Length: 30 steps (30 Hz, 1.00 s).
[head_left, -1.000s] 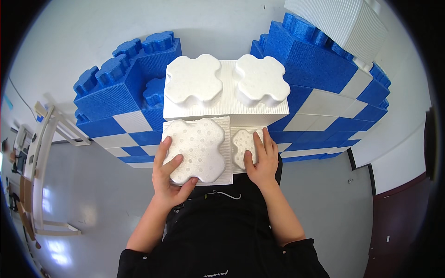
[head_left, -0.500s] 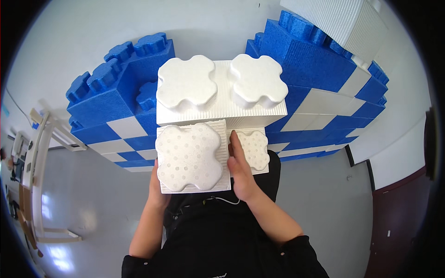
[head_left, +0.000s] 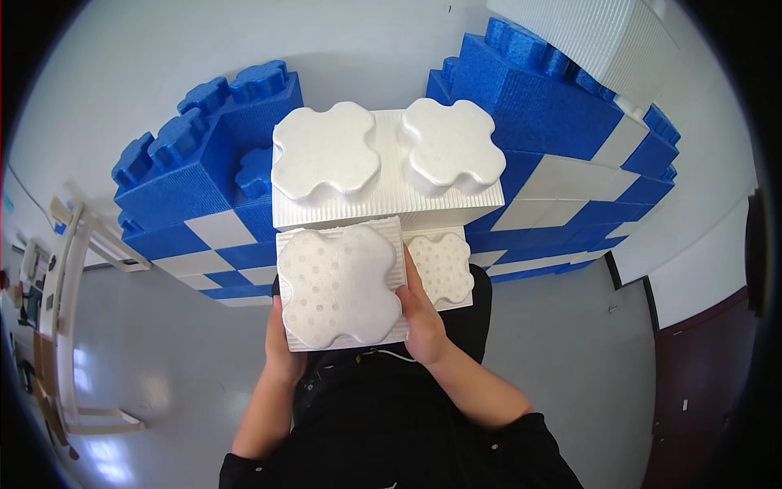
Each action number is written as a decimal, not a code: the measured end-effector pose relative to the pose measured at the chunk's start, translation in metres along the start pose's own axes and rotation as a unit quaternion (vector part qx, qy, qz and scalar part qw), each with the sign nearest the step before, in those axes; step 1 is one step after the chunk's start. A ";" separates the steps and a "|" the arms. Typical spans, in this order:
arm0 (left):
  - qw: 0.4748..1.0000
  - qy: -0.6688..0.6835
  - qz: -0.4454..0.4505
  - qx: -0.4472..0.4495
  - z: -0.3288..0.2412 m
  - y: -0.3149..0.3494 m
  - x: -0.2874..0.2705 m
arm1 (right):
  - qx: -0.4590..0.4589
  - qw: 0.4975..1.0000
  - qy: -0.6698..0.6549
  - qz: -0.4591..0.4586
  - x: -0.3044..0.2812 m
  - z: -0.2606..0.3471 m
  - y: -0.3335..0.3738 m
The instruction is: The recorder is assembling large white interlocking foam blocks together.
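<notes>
Between my two hands is a square white foam building block (head_left: pixel 338 285) with one clover-shaped stud on top, dotted with round marks. My left hand (head_left: pixel 283 338) presses on its left side, its fingertips hidden beyond the block. On the opposite side my right hand (head_left: pixel 422 314) lies along the block's edge, thumb against the wall. Just beyond stands a longer white block (head_left: pixel 391 167) with two clover studs. A lower white block (head_left: pixel 441 265) with a dotted stud shows to the right of my right hand.
A wall of blue and white blocks rises on the left (head_left: pixel 175 191) and right (head_left: pixel 554 122), with a white ribbed block (head_left: pixel 586 41) high at the far right. A white wooden frame (head_left: pixel 69 318) stands at the left. A dark red door (head_left: pixel 700 391) is at the right.
The square block has moved slightly toward me and turned a little. My right hand has closed in against its side, and my left hand has come down with it.
</notes>
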<state>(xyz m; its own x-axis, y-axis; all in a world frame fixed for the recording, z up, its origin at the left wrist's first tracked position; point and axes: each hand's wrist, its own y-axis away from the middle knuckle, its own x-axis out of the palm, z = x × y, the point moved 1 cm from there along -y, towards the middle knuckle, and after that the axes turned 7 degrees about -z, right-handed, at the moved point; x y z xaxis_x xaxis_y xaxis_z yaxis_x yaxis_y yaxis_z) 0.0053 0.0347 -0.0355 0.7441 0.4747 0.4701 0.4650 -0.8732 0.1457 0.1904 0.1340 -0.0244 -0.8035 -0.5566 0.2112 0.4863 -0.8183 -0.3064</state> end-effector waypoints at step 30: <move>0.999 0.015 0.006 0.029 0.000 0.007 -0.015 | -0.002 1.000 -0.014 -0.007 0.014 0.025 0.009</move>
<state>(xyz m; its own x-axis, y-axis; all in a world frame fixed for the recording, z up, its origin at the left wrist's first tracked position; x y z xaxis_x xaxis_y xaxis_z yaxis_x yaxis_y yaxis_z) -0.0021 0.0216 -0.0415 0.7362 0.4596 0.4968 0.4831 -0.8709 0.0898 0.1925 0.1151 -0.0008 -0.8002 -0.5487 0.2421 0.4732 -0.8257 -0.3071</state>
